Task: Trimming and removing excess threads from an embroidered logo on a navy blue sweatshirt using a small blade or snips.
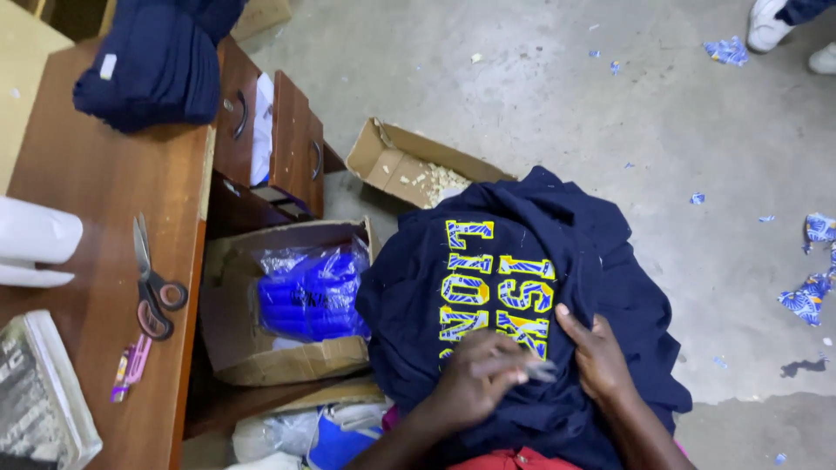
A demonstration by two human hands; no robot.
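Note:
A navy garment (575, 252) with yellow and blue block letters lies spread over my lap. My left hand (477, 376) rests on its lower part, fingers curled around a small pale tool (540, 371) whose tip is blurred. My right hand (596, 357) lies flat on the cloth just right of the letters, with the thumb stretched toward the print.
A wooden desk (96, 226) at left carries scissors (150, 283), a pink utility knife (131, 365), a book (43, 400) and folded navy garments (157, 65). Beside it are an open drawer (292, 144), a carton of blue plastic packets (305, 296) and another open carton (405, 161). Another person's shoes (771, 26) at top right.

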